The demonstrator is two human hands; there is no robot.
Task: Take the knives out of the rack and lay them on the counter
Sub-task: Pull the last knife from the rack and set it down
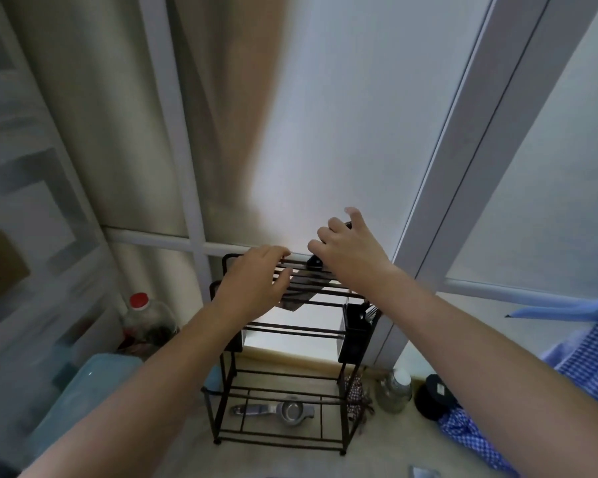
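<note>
Head view, wide angle, looking down and forward. Large frosted window point(342, 115) with white frame behind everything; beige curtain point(118, 108) hanging at left of it. Pale beige counter point(290, 460) below, running to the window sill. Black metal wire rack point(283, 391) standing upright on the counter just in front of the sill, open tiers, black cutlery holder point(356, 334) hung on its right side with utensil handles showing. Broad dark-bladed knife point(302, 286) lodged in the top slots of the rack, long axis slanted: black handle up and to the right, blade running down and to the left, tip below the top bars. Right hand point(351, 251) closed around the handle, index finger raised off it. Left hand point(256, 279) fingers curled over the top bars of the rack, just beside the blade; whether touching the blade, cannot tell. Blue checked cloth point(580, 367) at right edge. Clear plastic bottle with red cap point(145, 320) left of the rack. Metal flask with white lid point(394, 391) right of the rack base. Silver metal citrus squeezer point(277, 410) lying on the bottom tier. No legible labels or writing; picture slightly blurred.
</note>
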